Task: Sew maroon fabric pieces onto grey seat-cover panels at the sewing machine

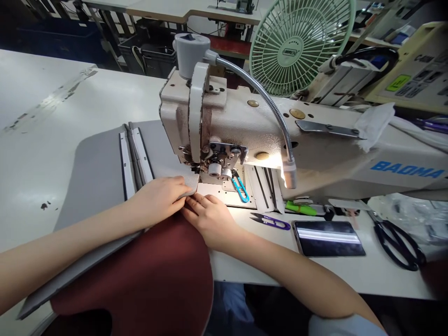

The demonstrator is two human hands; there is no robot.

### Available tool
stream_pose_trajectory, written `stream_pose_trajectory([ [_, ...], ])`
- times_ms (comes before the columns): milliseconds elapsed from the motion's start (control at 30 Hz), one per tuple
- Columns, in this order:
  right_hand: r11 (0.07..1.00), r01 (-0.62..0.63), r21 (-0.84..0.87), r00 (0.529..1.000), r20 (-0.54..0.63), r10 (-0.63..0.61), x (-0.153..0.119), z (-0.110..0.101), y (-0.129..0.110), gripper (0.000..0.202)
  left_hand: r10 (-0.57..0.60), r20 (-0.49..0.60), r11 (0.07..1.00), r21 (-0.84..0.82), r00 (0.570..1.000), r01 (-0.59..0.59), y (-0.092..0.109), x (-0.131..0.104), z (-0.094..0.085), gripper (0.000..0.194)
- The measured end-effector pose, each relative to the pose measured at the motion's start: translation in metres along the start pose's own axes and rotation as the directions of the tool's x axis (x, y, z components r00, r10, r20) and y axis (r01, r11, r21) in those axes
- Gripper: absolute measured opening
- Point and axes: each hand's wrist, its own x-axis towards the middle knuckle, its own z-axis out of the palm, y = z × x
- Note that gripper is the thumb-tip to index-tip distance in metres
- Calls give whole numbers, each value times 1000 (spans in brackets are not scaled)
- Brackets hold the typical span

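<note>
My left hand (159, 198) lies over the grey fabric (94, 172), its fingers pressed together near the sewing machine's needle area. Close beside it, my right hand (210, 219) grips the edge where the grey fabric meets the dark red piece (154, 275). Both sets of fingertips meet just in front of the presser foot of the sewing machine (231, 121). Two pale strips (142, 151) with dark edges run along a fold in the grey fabric. The red piece hangs over the table's front edge.
Blue thread snips (241, 189) lie on the machine plate. Purple snips (273, 221), a phone (329, 238), a green tool (301, 208) and black-handled scissors (399, 242) are on the table (241, 266) at right. A green fan (292, 51) stands behind the machine.
</note>
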Motion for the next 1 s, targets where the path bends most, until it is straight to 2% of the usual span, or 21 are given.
stream_pose_trajectory([
  [167, 998, -52, -38, 999, 14, 53, -1, -4, 3, 43, -49, -8, 999, -8, 999, 49, -4, 13, 4, 38],
  [367, 996, -53, -68, 996, 73, 58, -1, -11, 7, 57, -63, 15, 990, 131, 998, 60, 0, 28, 1, 36],
  [500, 995, -92, -44, 990, 101, 96, -2, -14, 11, 65, -22, 21, 969, 246, 1000, 16, 6, 24, -6, 35],
  [567, 996, -91, -16, 987, 134, 92, -3, -16, 12, 75, 16, 27, 943, 333, 999, -25, 8, 17, -12, 43],
  [667, 997, -76, -3, 983, 166, 76, -4, -18, 12, 85, 8, 74, 942, 333, 997, -32, 7, 13, -17, 47],
  [833, 992, -101, -71, 990, 93, 108, 1, -4, 8, 63, -10, 72, 982, 191, 997, -4, 3, 24, -9, 40],
  [1000, 984, -159, -85, 987, -6, 159, 11, 13, 6, 47, -5, 67, 978, 210, 998, -9, 8, 34, -5, 30],
])
